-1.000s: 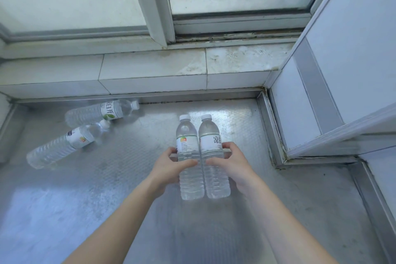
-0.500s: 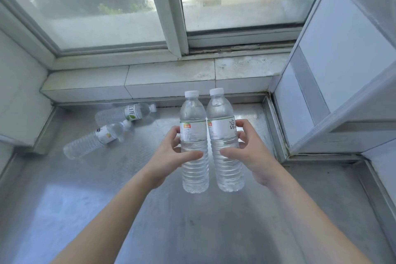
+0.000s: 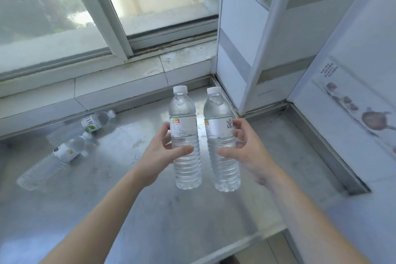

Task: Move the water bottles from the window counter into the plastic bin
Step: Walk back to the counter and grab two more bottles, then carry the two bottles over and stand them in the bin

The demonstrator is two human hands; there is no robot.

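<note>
Two clear water bottles with white caps are held upright above the metal window counter [image 3: 150,210]. My left hand [image 3: 160,154] grips the left bottle [image 3: 185,139] around its middle, below the white label. My right hand [image 3: 246,152] grips the right bottle [image 3: 220,141] the same way. A small gap separates the two held bottles. Two more bottles lie on their sides at the counter's far left: one [image 3: 94,123] near the tiled ledge, the other [image 3: 55,158] in front of it. The plastic bin is not in view.
A tiled ledge [image 3: 107,85] and the sliding window [image 3: 128,17] run along the back. White panels [image 3: 246,49] with grey strips wall the right side. The counter's front edge [image 3: 257,240] shows at the lower right, with floor beyond it.
Both hands have lifted their bottles off the counter and drawn them back toward me, and the bottles have moved slightly apart. The view has swung to the right.
</note>
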